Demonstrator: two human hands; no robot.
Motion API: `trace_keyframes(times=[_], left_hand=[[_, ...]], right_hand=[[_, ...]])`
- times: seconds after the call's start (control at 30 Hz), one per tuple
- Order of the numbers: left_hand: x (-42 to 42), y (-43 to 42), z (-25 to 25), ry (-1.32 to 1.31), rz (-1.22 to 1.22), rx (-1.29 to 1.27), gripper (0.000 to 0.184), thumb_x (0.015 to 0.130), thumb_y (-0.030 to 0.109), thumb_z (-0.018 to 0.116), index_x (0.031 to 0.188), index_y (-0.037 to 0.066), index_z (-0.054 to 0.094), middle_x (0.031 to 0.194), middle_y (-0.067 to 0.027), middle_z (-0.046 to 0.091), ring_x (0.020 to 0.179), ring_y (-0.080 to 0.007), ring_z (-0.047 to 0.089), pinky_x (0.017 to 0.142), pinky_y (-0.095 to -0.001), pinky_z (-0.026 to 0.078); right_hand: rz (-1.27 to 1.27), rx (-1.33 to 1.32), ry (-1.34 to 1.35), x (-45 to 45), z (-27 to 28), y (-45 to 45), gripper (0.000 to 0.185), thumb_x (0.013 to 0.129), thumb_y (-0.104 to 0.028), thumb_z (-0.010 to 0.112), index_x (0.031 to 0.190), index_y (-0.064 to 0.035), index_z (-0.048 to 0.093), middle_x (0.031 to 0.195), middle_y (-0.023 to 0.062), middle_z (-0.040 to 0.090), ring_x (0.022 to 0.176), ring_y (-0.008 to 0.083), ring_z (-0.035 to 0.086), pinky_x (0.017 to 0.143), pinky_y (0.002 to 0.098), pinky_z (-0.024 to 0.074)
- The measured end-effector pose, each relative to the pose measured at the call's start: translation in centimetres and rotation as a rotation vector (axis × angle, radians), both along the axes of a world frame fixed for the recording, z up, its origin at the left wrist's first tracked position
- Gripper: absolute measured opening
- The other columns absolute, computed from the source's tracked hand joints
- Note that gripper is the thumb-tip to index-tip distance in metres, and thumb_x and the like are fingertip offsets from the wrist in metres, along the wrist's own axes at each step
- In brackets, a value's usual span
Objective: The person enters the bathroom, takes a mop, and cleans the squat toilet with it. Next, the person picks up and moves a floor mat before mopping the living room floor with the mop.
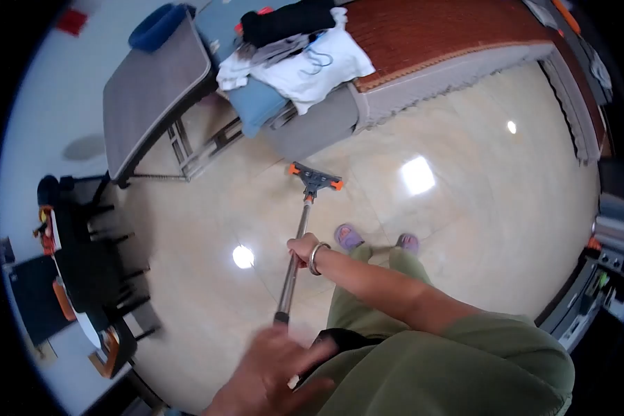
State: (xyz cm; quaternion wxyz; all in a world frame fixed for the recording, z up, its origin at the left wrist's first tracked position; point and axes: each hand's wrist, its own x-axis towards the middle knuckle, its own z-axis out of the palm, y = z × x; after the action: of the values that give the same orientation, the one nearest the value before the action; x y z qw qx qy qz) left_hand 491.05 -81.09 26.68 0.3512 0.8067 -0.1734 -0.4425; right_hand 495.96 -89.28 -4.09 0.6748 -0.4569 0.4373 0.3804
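Note:
A squeegee-type mop with a grey head and orange end pieces [314, 180] stands on the glossy floor, its metal pole [288, 284] slanting down toward me. My right hand [303, 251], with a bangle at the wrist, is closed around the middle of the pole. At the near end, my left hand [274, 367] is over the black grip [281, 317] and blurred by motion. Its thumb and fingers look spread apart, and it hides the end of the handle.
A grey folding table [156, 90] stands at upper left, beside clothes piled on a blue-covered seat [263, 107]. A long brown-topped bench [451, 35] runs along the back. Dark chairs [93, 270] line the left. My slippered feet [350, 237] are just right of the pole.

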Motion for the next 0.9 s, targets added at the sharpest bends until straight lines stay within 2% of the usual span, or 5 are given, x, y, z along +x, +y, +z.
trace_keyframes(times=[0.1, 0.13, 0.23, 0.57, 0.9], left_hand=[[0.5, 1.8, -4.4, 0.074, -0.497, -0.763, 0.046, 0.070, 0.021, 0.071, 0.111, 0.010, 0.054, 0.131, -0.0115, 0.036, 0.113, -0.0228, 0.040, 0.093, -0.0399, 0.031], [1.9, -1.4, -0.8, 0.228, -0.277, -0.556, 0.028, 0.073, 0.027, 0.065, 0.090, 0.005, 0.064, 0.069, -0.0053, 0.060, 0.065, -0.0157, 0.056, 0.070, -0.0283, 0.036], [-0.3, -4.9, -1.8, 0.242, -0.086, -0.708, 0.010, 0.068, 0.016, 0.068, 0.071, 0.011, 0.061, 0.059, 0.0029, 0.050, 0.057, -0.0099, 0.047, 0.068, -0.0245, 0.027], [-11.1, -13.9, -16.8, -0.462, -1.047, -0.241, 0.055, 0.064, 0.022, 0.070, 0.112, 0.012, 0.047, 0.109, -0.0075, 0.047, 0.109, -0.0247, 0.041, 0.091, -0.0399, 0.025], [-12.9, -15.2, -31.0, -0.543, -1.113, 0.252, 0.062, 0.066, 0.022, 0.068, 0.122, 0.015, 0.042, 0.125, -0.0157, 0.039, 0.117, -0.0306, 0.036, 0.090, -0.0450, 0.034]], right_hand=[[-0.016, 0.023, -0.029, -0.8, 1.9, -3.6, 0.018, 0.071, -0.015, 0.057, 0.068, 0.0027, 0.055, 0.059, 0.0104, 0.055, 0.045, 0.0179, 0.052, 0.035, 0.0295, 0.0396], [-0.028, -0.016, -0.064, -0.8, 2.4, -4.4, 0.020, 0.070, -0.015, 0.059, 0.068, 0.0041, 0.054, 0.059, 0.0109, 0.054, 0.045, 0.0186, 0.052, 0.036, 0.0303, 0.0393], [-0.062, -0.063, -0.101, -0.9, 1.7, -7.5, 0.021, 0.069, -0.015, 0.060, 0.068, 0.0053, 0.053, 0.060, 0.0117, 0.055, 0.045, 0.0194, 0.052, 0.036, 0.0310, 0.0392], [-0.749, 0.666, -0.276, -24.8, 1.0, -16.2, 0.027, 0.076, -0.016, 0.057, 0.096, 0.0012, 0.049, 0.084, 0.0087, 0.053, 0.068, 0.0182, 0.058, 0.061, 0.0283, 0.0515], [-0.700, 0.287, -0.505, -39.4, 11.5, -12.9, 0.054, 0.078, -0.011, 0.058, 0.126, -0.0024, 0.034, 0.094, 0.0027, 0.046, 0.072, 0.0095, 0.053, 0.064, 0.0232, 0.0506]])
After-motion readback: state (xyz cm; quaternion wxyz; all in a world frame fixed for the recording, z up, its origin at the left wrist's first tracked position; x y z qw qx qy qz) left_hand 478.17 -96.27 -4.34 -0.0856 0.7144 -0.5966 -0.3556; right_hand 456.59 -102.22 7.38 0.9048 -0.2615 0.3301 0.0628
